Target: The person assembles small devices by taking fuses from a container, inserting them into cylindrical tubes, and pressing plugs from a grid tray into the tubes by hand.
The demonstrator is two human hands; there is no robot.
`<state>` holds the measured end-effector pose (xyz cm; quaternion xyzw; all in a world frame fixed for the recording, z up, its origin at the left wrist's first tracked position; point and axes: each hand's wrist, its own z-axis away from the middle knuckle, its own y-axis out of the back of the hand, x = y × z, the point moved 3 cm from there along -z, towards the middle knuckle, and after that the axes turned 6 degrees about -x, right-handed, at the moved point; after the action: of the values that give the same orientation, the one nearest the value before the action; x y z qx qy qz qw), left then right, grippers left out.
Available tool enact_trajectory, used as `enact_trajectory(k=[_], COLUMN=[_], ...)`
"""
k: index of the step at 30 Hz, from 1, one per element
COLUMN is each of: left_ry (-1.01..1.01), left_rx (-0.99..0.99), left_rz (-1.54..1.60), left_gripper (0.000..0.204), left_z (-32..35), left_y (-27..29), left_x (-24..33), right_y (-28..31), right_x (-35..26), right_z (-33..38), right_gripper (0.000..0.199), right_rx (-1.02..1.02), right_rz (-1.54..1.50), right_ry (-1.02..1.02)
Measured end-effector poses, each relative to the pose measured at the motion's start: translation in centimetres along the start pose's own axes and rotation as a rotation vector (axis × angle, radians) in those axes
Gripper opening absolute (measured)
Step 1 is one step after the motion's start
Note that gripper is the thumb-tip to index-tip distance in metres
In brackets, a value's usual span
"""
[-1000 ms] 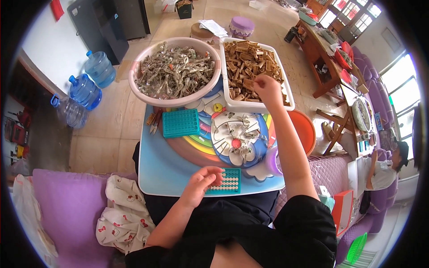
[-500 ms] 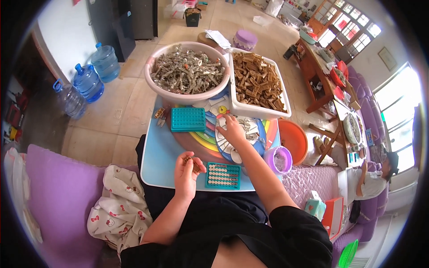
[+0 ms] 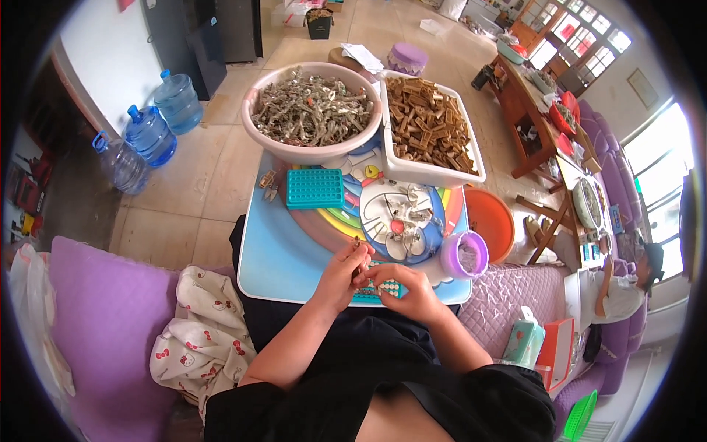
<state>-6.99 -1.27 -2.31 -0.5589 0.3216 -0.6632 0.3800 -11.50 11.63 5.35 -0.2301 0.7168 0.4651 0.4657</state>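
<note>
My left hand is closed around a small brown piece, whose tip sticks up past the fingers. Against it, my right hand has its thumb and fingers pinched together; whatever it grips is too small and hidden to make out. Both hands are over a teal tray with rows of pale round bits, covering most of it. Further up the low table is a second teal tray. Loose clear and silvery pieces lie scattered on the table's printed top, right of centre.
A pink basin heaped with silvery strips stands at the back, beside a white bin of brown pieces. A purple tub is at the right edge, with an orange basin beyond. A seated person is far right.
My right hand has drawn back from the loose pieces to meet my left hand. The left hand has moved right, over the near tray. The view has shifted slightly.
</note>
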Motion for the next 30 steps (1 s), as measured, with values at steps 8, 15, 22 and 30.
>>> enact_trajectory(k=[8,15,22,30], left_ry=[-0.168,-0.112,-0.412,-0.497], left_rx=[-0.128,-0.159,0.080,0.010], left_rz=[-0.703,-0.899,-0.965,-1.018], left_gripper=[0.023,0.020,0.017,0.013], left_z=[1.3,2.2,3.2,2.7], left_y=[-4.7,-5.4,-5.9,-5.3], left_x=[-0.1,0.4,1.2,0.5], right_y=[3.0,2.2,1.5,0.6], right_x=[2.7,2.8,3.5,3.9], right_z=[2.4,1.0,1.1,1.3], right_gripper=[0.016,0.017,0.016,0.013], right_rx=[0.235,0.072,0.123,0.132], right_rz=[-0.657,-0.917,-1.167,-1.355], right_ry=[-0.192,-0.119,-0.120,-0.103])
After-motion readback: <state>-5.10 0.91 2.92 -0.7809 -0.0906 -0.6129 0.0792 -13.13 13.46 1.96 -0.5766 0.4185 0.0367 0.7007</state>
